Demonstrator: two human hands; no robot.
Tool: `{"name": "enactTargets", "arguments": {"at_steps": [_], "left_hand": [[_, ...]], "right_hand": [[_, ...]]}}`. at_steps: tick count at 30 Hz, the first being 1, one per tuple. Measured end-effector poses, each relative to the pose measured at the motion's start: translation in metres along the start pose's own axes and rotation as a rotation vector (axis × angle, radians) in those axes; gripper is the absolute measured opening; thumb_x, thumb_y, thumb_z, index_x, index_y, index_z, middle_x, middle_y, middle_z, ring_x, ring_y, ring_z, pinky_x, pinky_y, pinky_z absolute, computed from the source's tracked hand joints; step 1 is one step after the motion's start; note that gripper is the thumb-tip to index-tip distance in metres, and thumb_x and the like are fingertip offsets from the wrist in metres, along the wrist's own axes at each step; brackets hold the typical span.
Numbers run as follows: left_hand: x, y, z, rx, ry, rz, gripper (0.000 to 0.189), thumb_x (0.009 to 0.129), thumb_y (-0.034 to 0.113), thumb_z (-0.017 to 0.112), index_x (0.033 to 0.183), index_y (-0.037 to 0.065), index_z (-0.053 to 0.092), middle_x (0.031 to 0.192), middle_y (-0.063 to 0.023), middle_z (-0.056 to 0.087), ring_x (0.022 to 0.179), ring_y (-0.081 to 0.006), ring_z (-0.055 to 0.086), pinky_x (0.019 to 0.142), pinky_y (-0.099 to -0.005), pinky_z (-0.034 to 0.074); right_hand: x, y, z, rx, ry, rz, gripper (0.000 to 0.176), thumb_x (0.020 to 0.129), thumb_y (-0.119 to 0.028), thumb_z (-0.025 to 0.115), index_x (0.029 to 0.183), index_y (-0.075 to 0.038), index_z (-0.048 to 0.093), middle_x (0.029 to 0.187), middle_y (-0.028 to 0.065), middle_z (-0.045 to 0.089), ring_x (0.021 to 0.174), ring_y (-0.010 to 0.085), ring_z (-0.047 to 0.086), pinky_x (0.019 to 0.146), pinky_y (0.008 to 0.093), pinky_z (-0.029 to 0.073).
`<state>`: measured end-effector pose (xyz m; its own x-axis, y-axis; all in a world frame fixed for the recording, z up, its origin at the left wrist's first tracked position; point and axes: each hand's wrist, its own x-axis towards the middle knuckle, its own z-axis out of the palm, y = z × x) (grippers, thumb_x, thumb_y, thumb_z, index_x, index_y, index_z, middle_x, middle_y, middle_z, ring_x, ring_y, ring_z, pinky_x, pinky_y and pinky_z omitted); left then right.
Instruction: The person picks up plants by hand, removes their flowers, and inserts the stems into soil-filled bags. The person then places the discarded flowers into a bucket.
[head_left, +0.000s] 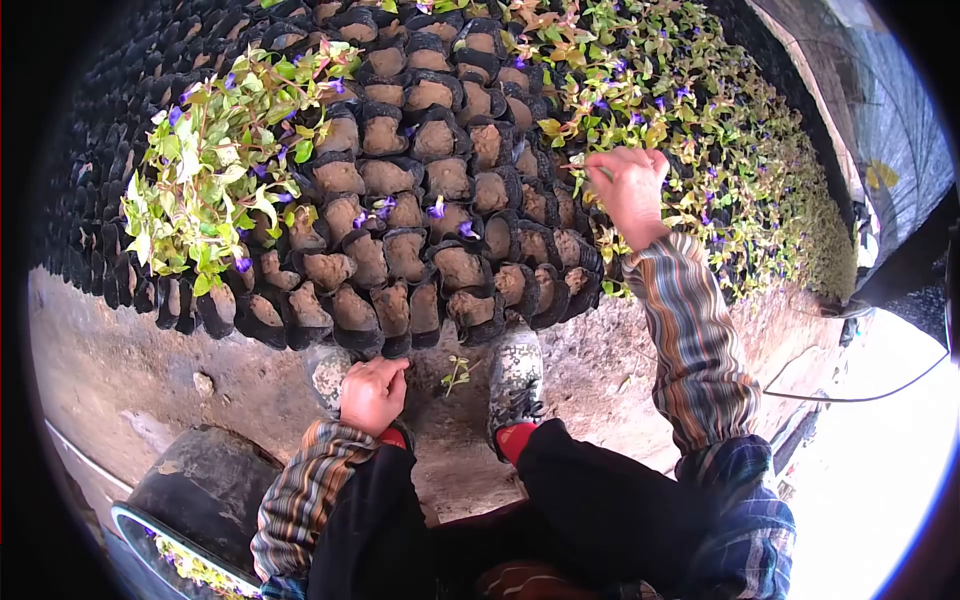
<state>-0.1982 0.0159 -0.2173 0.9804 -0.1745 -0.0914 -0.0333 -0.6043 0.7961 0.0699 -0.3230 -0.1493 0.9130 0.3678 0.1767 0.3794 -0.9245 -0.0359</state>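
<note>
Seedling bags (440, 180), black and filled with soil, sit packed in tight rows on the ground straight ahead of me. I'd guess they are packed that way so each one props its neighbours upright. Most of the middle ones show bare soil. A clump of leafy plants with purple flowers (215, 165) fills the bags on the left, and a bigger planted bed (690, 110) runs off to the right.

The right hand (632, 190) is stretched out over the right end of the bare rows, with its fingers pinched narrow on a thin stem (583, 166) held low, just above the bags. The left hand (372, 393) is curled closed, down by the left shoe (328, 372) and touching the nearest bags. It is probably braced there for balance in the squat, and I can't tell if it holds anything.

The right shoe (516, 375) is planted against the front row. A loose sprig (457, 373) lies on the dirt between the shoes. A black tub (195, 490) with greenery inside sits near the left elbow, within easy reach.
</note>
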Motion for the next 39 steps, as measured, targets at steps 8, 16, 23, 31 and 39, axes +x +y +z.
{"name": "enactTargets", "arguments": {"at_steps": [8, 16, 23, 31, 39], "left_hand": [[0.000, 0.000, 0.002, 0.024, -0.008, 0.001, 0.013, 0.075, 0.002, 0.067, 0.087, 0.006, 0.068, 0.076, -0.0090, 0.067, 0.069, -0.0276, 0.064, 0.064, -0.0380, 0.047], [0.003, 0.003, 0.000, -0.017, -0.033, -0.025, 0.012, 0.076, 0.002, 0.067, 0.087, 0.006, 0.070, 0.078, -0.0111, 0.068, 0.071, -0.0293, 0.065, 0.066, -0.0383, 0.048], [-0.001, -0.001, -0.002, -0.020, 0.000, -0.027, 0.013, 0.076, 0.004, 0.067, 0.088, 0.007, 0.069, 0.073, -0.0084, 0.065, 0.066, -0.0274, 0.063, 0.062, -0.0368, 0.047], [-0.003, -0.004, -0.001, -0.045, 0.032, -0.006, 0.013, 0.078, 0.004, 0.065, 0.090, 0.007, 0.068, 0.077, -0.0093, 0.066, 0.070, -0.0286, 0.064, 0.065, -0.0375, 0.049], [-0.004, -0.006, -0.002, -0.102, 0.042, -0.033, 0.013, 0.078, 0.005, 0.065, 0.090, 0.006, 0.068, 0.083, -0.0097, 0.068, 0.074, -0.0292, 0.065, 0.070, -0.0384, 0.050]], "right_hand": [[0.007, 0.017, 0.037, -0.262, -0.078, -0.204, 0.003, 0.076, -0.015, 0.070, 0.075, -0.017, 0.067, 0.074, -0.0014, 0.058, 0.088, 0.0207, 0.055, 0.092, 0.0419, 0.032], [0.014, 0.007, 0.046, -0.316, -0.213, -0.236, 0.004, 0.077, -0.013, 0.067, 0.073, -0.014, 0.067, 0.076, 0.0007, 0.057, 0.092, 0.0216, 0.054, 0.096, 0.0446, 0.031], [0.059, -0.121, 0.016, 0.351, 0.068, -0.308, 0.014, 0.076, -0.018, 0.073, 0.089, -0.013, 0.068, 0.093, 0.0009, 0.061, 0.097, 0.0235, 0.055, 0.092, 0.0403, 0.035], [0.075, -0.277, 0.069, 0.542, -0.140, -0.390, 0.012, 0.077, -0.025, 0.071, 0.080, -0.014, 0.068, 0.084, 0.0027, 0.065, 0.090, 0.0218, 0.057, 0.088, 0.0403, 0.032], [0.014, -0.170, -0.006, 0.946, -0.654, 0.083, 0.018, 0.082, -0.013, 0.071, 0.095, -0.001, 0.070, 0.081, 0.0017, 0.068, 0.075, 0.0064, 0.059, 0.071, 0.0251, 0.049]]}}
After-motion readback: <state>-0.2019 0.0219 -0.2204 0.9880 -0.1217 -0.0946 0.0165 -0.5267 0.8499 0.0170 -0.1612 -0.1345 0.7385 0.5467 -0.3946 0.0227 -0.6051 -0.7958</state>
